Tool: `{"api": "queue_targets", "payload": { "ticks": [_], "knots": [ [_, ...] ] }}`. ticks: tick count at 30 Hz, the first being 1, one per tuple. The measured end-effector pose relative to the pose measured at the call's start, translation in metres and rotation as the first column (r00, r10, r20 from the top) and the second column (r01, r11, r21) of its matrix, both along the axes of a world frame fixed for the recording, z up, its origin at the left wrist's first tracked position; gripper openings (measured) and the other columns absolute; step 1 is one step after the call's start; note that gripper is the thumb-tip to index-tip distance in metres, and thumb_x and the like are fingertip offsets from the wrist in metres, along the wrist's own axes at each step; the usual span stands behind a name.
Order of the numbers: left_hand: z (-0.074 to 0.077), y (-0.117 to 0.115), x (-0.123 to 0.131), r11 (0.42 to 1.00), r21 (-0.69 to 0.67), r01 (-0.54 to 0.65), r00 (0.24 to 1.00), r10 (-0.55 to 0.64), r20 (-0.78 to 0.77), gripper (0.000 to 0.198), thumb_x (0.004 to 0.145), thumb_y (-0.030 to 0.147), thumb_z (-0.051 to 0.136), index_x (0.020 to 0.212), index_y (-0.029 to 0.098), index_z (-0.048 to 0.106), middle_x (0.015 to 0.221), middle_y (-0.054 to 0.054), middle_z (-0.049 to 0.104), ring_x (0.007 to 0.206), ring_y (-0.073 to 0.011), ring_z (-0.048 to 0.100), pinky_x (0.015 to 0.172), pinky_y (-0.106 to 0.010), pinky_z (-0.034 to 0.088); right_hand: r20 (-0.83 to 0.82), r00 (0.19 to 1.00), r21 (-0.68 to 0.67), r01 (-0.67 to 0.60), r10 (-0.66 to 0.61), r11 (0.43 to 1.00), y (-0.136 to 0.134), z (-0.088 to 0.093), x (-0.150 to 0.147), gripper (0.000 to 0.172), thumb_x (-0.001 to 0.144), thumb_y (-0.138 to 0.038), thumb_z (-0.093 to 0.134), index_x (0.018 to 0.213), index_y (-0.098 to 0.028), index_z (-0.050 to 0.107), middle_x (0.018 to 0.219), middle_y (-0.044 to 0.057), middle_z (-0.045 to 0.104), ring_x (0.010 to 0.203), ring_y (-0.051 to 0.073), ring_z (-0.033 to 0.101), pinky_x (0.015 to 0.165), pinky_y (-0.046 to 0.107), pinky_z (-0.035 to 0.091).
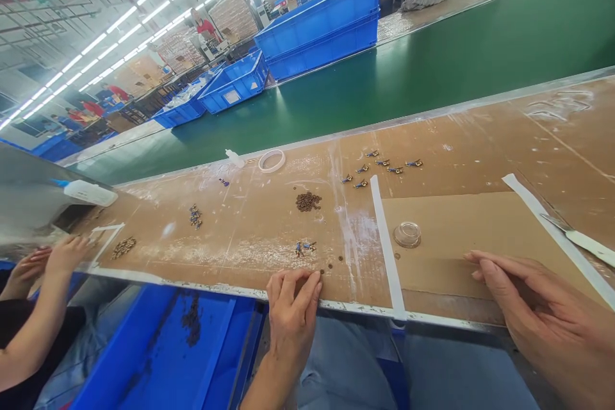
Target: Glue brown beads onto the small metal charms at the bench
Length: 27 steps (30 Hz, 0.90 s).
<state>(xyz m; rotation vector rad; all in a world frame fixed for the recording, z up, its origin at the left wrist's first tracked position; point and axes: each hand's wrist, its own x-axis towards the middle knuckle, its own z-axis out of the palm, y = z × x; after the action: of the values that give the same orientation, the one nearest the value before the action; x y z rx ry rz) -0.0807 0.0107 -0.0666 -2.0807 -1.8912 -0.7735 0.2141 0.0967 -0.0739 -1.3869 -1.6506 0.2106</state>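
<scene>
My left hand (pixel 291 311) rests at the front edge of the cardboard-covered bench (pixel 250 230), fingertips pinched together over a tiny brown bead (pixel 321 271); whether it holds one I cannot tell. Just beyond it lie two small blue-and-gold parts (pixel 304 246) and loose beads (pixel 331 264). A pile of brown beads (pixel 308 201) sits farther back. My right hand (pixel 538 317) lies flat on the cardboard at the right, fingers apart, holding nothing. A small clear dish (pixel 407 234) stands left of it. Several finished blue-and-gold parts (pixel 379 166) lie in rows farther back.
A co-worker's hands (pixel 45 262) work at the left by another bead pile (pixel 123 246). A tape ring (pixel 271 160), small bottle (pixel 234 157) and white bottle (pixel 90 192) lie along the bench. A green conveyor belt (pixel 432 64) runs behind, with blue crates (pixel 321 22) beyond. A blue bin (pixel 168 352) sits below.
</scene>
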Motion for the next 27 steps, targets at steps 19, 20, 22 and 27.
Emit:
{"api": "queue_targets", "payload": {
  "ticks": [19,20,22,27],
  "knots": [
    [0.02,0.052,-0.046,0.911,-0.396,-0.12,0.9,0.268,0.343,0.016,0.083,0.025,0.062,0.093,0.021,0.073,0.084,-0.003,0.069,0.073,-0.0165,0.063,0.071,-0.03,0.051,-0.144,0.99,-0.069,0.003,-0.013,0.998,-0.001,-0.004,-0.001,0.019,0.086,-0.042,0.059,0.089,-0.028,0.071,0.086,-0.002,0.074,0.077,0.018,0.07,0.081,0.03,0.054],
    [0.022,0.053,-0.046,0.907,-0.402,-0.123,0.902,0.271,0.336,0.015,0.082,0.024,0.061,0.09,0.02,0.073,0.08,-0.002,0.069,0.07,-0.016,0.062,0.069,-0.03,0.05,-0.139,0.99,-0.074,0.009,-0.019,0.997,-0.001,-0.003,-0.002,0.018,0.086,-0.041,0.059,0.089,-0.028,0.071,0.087,-0.002,0.074,0.078,0.018,0.07,0.082,0.03,0.054],
    [0.028,0.054,-0.047,0.897,-0.427,-0.112,0.895,0.278,0.348,0.012,0.079,0.022,0.06,0.083,0.019,0.071,0.072,-0.001,0.068,0.065,-0.0155,0.061,0.066,-0.03,0.05,-0.115,0.993,-0.069,-0.002,-0.006,0.998,0.0,-0.002,-0.002,0.017,0.087,-0.039,0.06,0.089,-0.027,0.072,0.088,-0.001,0.075,0.078,0.017,0.071,0.084,0.03,0.054],
    [0.052,0.055,-0.035,0.923,-0.385,-0.008,0.749,0.261,0.609,0.026,0.074,0.029,0.068,0.097,0.018,0.071,0.074,0.0,0.07,0.067,-0.0144,0.064,0.067,-0.029,0.053,-0.079,0.996,0.015,-0.036,0.037,0.999,0.005,-0.005,0.001,0.015,0.089,-0.035,0.058,0.09,-0.026,0.07,0.084,0.0,0.075,0.071,0.016,0.071,0.076,0.028,0.057]
  ]
}}
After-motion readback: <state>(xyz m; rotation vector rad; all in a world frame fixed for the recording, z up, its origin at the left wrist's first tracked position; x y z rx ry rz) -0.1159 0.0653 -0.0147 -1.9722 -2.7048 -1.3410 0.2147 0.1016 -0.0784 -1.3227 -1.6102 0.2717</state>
